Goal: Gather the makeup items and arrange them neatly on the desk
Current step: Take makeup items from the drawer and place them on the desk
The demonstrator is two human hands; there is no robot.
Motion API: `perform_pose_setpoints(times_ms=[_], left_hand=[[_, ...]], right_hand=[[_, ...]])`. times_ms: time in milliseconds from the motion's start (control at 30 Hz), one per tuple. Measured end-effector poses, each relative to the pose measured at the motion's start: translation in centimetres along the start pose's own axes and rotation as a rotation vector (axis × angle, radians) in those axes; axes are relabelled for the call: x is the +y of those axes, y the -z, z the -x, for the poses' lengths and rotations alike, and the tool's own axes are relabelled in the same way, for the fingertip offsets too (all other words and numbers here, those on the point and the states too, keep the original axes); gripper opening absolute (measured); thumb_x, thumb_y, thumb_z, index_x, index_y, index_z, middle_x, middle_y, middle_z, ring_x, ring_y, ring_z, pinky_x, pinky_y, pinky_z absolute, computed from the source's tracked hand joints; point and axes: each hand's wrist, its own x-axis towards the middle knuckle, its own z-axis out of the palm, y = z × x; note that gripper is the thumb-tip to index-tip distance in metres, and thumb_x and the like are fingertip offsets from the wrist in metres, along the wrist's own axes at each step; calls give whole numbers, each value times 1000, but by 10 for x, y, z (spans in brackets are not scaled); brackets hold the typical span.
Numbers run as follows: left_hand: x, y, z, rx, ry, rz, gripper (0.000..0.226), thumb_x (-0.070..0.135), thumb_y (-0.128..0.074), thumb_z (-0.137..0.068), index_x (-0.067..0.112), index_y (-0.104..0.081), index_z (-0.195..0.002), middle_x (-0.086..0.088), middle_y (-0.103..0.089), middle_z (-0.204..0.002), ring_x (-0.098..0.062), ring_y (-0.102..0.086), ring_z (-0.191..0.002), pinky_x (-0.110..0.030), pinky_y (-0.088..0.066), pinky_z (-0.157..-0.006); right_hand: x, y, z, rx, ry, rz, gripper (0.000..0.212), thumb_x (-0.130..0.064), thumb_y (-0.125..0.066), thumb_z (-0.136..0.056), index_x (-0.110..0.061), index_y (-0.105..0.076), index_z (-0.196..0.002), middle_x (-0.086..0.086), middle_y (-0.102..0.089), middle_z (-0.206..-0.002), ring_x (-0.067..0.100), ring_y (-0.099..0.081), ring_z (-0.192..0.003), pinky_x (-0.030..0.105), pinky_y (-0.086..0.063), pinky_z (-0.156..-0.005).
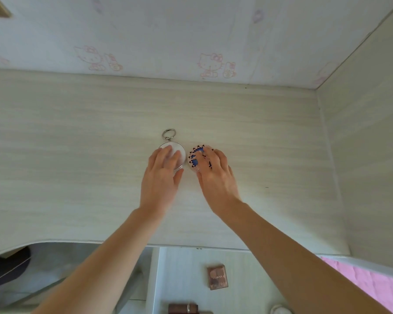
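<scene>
Two round compacts lie side by side on the pale wood desk. The left one is a white compact with a metal key ring at its far edge. My left hand lies over it, fingers on the lid and thumb at its near side. The right one is a clear compact with a blue and dark pattern. My right hand covers its right half with spread, slightly bent fingers. A brown eyeshadow palette lies on a lower white surface below the desk's front edge.
A brown tube-like item and a small white round item lie at the bottom edge of the lower surface. A wall with cartoon wallpaper bounds the desk at the back, a side panel at the right. Pink cloth shows at lower right.
</scene>
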Motion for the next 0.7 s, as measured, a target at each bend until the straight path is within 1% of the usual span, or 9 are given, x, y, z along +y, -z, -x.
perform_pose_setpoints(times_ms=[133,200,267,367,467,600,700], left_hand=[[-1,0,-12,27,-12,49,32,11,-61,-91,3,-61,-122,-15,-54,-133,-37,-44,-128,-47,-50,-93],[-1,0,-20,18,-19,55,31,11,-60,-92,3,-61,-122,-15,-54,-134,-36,-43,-129,-47,-50,-92],[-1,1,-27,8,-23,60,30,10,-61,-92,2,-61,-121,-14,-55,-133,-36,-44,-129,-47,-51,-90],[-1,2,-33,0,-34,56,29,6,-61,-90,1,-62,-119,-16,-55,-131,-37,-44,-127,-48,-50,-91],[-1,3,-33,-14,-38,27,32,6,-61,-90,1,-60,-122,-15,-54,-133,-37,-43,-129,-48,-47,-95],[-1,7,-26,-50,-56,-20,46,9,-58,-92,5,-48,-137,-13,-44,-144,-33,-34,-137,-44,-36,-108],[2,12,-8,-78,-81,-34,47,11,-56,-93,6,-45,-139,-12,-43,-146,-31,-31,-140,-43,-33,-111]], right_hand=[[7,-2,-13,1,32,0,63,3,-78,-66,-2,-58,-126,18,-52,-135,39,-49,-125,42,-50,-93],[10,-1,-21,22,36,8,63,6,-77,-64,0,-59,-124,19,-55,-133,39,-51,-123,42,-51,-92],[12,-1,-28,17,36,-7,60,10,-71,-69,1,-57,-126,19,-52,-136,39,-48,-127,44,-50,-96],[14,-1,-35,-24,35,-3,57,10,-57,-80,-2,-47,-136,17,-40,-147,36,-31,-139,42,-40,-107],[15,2,-35,-48,55,21,56,7,-48,-86,-4,-40,-141,13,-32,-152,32,-22,-143,39,-31,-113],[15,10,-21,-60,43,11,60,-1,-47,-90,-10,-30,-147,8,-23,-156,28,-14,-146,34,-24,-116],[13,19,3,-61,23,14,59,-6,-47,-92,-9,-28,-148,8,-24,-156,27,-13,-147,33,-20,-118]])
